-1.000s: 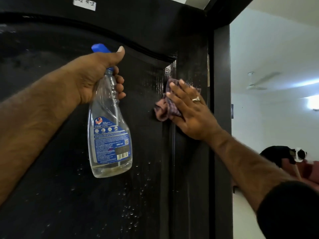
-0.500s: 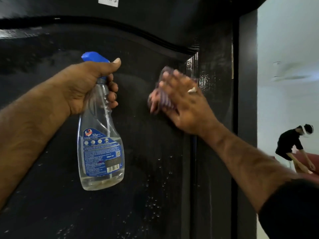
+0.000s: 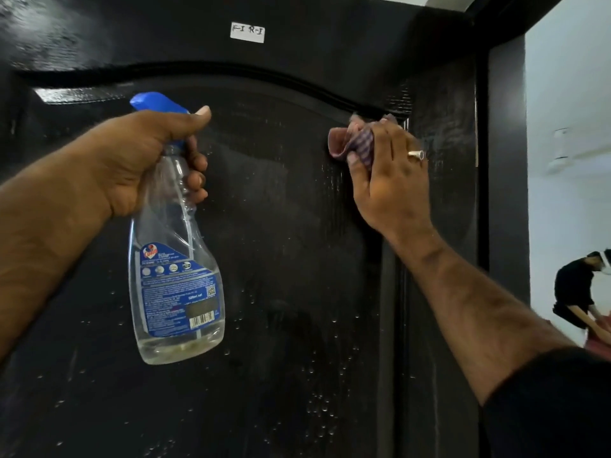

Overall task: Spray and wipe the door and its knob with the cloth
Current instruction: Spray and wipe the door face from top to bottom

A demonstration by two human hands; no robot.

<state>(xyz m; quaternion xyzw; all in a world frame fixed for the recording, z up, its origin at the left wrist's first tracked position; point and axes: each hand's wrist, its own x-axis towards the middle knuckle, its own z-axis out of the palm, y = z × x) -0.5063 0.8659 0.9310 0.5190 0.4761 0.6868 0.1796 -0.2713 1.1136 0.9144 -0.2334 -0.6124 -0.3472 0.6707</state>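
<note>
Black door (image 3: 281,226) wet with droplets, white label (image 3: 247,32) near its top edge | left hand (image 3: 139,160) holds spray bottle (image 3: 175,266) by the neck, fingers curled around it, thumb over blue head | right hand (image 3: 393,173) presses checked cloth (image 3: 350,140) on panel's upper right corner, fingers clamped on it | knob not visible

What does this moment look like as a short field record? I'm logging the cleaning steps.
left hand: grips the spray bottle by its neck, thumb over the blue trigger head
right hand: presses the cloth on the door
door: black, droplets across the lower panel
cloth place: upper right corner of the arched panel
label: white, near the door's top
knob: not in view
background: a person bending over, at right
</note>
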